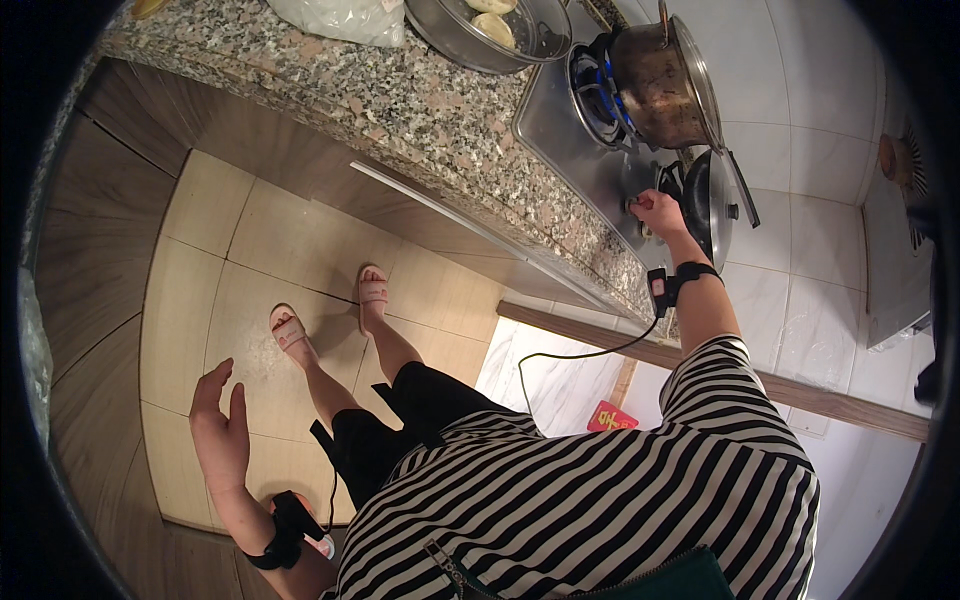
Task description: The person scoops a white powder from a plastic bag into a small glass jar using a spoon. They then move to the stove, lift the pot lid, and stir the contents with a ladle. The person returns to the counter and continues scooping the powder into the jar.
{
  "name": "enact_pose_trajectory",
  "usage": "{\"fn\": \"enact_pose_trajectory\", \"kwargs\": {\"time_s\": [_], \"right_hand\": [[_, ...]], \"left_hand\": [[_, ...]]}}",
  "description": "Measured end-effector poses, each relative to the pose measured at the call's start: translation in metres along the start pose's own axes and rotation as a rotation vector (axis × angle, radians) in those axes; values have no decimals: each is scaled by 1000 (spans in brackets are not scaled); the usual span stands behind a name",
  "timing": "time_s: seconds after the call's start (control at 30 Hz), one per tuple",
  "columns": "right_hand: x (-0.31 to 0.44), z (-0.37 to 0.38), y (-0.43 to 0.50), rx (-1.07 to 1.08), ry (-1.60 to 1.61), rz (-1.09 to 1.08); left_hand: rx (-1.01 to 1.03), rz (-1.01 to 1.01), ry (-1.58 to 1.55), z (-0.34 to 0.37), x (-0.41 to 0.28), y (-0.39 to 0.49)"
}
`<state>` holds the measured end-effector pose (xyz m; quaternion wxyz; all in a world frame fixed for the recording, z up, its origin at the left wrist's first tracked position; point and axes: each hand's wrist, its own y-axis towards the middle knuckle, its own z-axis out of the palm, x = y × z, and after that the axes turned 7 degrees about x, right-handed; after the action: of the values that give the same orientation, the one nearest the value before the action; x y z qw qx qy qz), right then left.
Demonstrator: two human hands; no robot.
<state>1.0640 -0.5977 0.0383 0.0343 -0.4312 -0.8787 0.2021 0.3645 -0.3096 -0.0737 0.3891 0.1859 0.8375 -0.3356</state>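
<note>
My right hand is at the front of the steel gas stove, its fingers pinched on a control knob, which they partly cover. Blue flame shows on a lit burner. Over that burner stands a stained metal pot with a glass lid. Beyond my right hand, a dark lidded pan with a long handle sits on the stove. My left hand hangs low above the floor with its thumb apart from the fingers, holding nothing.
A granite counter runs beside the stove. On it are a metal basin with pale round food pieces and a plastic bag. A black cable trails from my right wrist strap. Wooden cabinets border the tiled floor.
</note>
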Motion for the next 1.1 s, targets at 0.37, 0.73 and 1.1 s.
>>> {"fn": "enact_pose_trajectory", "kwargs": {"time_s": [0.37,0.73,1.1], "right_hand": [[-4,1,0,-34,37,43],[-38,-32,-59,-356,1002,279],[-31,-99,-138,-469,548,83]], "left_hand": [[-16,-10,0,-7,-13,-4],[-88,84,144,-56,-78,-33],[-125,173,155,-57,-116,-40]]}}
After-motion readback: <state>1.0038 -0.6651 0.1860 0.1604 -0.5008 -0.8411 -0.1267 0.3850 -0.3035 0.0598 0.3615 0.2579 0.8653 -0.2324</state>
